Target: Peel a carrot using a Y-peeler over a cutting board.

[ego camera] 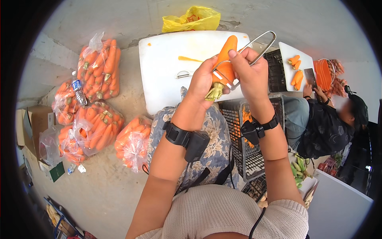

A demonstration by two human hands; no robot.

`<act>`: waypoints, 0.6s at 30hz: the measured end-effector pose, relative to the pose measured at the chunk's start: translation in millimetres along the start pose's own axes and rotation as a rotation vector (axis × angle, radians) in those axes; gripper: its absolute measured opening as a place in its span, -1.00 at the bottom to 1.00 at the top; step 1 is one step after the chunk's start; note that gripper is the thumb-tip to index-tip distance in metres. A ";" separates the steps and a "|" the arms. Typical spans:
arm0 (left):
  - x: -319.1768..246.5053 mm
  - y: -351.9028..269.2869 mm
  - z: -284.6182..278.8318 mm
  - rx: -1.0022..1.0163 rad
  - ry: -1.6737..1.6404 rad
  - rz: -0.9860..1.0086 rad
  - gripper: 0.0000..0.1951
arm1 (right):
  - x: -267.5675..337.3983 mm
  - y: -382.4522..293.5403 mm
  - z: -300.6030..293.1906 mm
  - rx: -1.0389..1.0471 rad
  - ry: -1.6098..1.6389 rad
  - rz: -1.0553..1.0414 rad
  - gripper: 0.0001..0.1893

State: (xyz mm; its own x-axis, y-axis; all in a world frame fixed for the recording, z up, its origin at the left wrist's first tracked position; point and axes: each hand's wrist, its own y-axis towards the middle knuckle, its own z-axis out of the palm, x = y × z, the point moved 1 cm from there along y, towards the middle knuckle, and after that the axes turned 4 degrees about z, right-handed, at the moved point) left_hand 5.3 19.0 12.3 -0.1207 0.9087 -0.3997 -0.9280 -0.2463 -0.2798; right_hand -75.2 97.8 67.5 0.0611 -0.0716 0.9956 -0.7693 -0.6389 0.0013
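Observation:
My left hand [201,80] is closed around the lower part of a large carrot [228,49], whose cut green stem end [215,91] points down towards me. A metal-framed peeler [264,52] with a looped handle is in my right hand [250,71], its blade end lying against the carrot. Beneath both hands is a white cutting board [162,83]. A strip of orange carrot peel [189,59] and a small metal peeler blade or handle-like fitting [183,74] lie on the board.
Clear bags of carrots [98,71] and a water bottle [78,89] stand at left. A yellow plastic bag [194,21] lies beyond the board. Black crates [238,143] stand at right, one holding orange shreds. Further right a co-worker [325,128] holds a cleaver [310,77] by another board [289,70].

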 end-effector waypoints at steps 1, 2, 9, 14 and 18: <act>-0.5 -0.2 -0.9 0.028 -0.009 -0.013 -0.59 | -3.1 4.4 -3.9 -0.031 0.098 0.043 -0.72; 0.0 -2.1 0.2 0.045 -0.003 -0.019 -0.58 | -7.8 11.9 -10.5 -0.061 0.197 0.086 -0.72; -1.8 -3.0 6.7 0.017 -0.021 -0.027 -0.57 | -1.9 22.5 -14.4 -0.146 0.124 0.129 -0.72; -1.2 -0.4 3.0 -0.001 -0.042 -0.027 -0.58 | 13.8 8.0 0.3 -0.061 0.046 0.035 -0.70; -1.3 -1.6 2.7 0.038 -0.071 -0.020 -0.60 | 12.5 2.5 7.5 -0.004 0.020 0.074 -0.71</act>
State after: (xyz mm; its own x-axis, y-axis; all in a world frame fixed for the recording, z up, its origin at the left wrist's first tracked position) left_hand 6.0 19.2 15.6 -0.1252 0.9351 -0.3315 -0.9428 -0.2162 -0.2536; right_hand -71.5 89.6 79.2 -0.0092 -0.1032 0.9946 -0.7741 -0.6290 -0.0725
